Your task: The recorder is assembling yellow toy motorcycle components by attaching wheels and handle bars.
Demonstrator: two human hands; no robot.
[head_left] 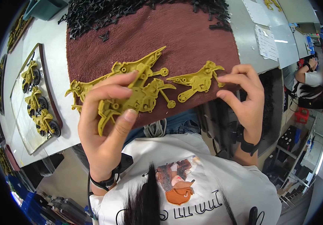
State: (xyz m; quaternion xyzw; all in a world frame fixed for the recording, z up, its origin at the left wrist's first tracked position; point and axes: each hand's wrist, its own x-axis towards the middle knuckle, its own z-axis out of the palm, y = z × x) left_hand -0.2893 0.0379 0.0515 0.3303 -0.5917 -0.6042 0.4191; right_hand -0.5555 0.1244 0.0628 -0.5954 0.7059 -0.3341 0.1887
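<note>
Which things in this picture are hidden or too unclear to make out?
Head view:
- Yellow frame half: partly covered by the left hand holding it.
- Black parts pile: cut off by the top edge; single pieces too small.
- Second frame half: its end sits under the right hand fingertips.

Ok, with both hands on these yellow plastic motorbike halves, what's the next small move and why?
Probably lift the olive-yellow plastic frame half off the maroon towel mat: the right hand already pinches its end, while the left hand holds the matching frame half raised.
</note>
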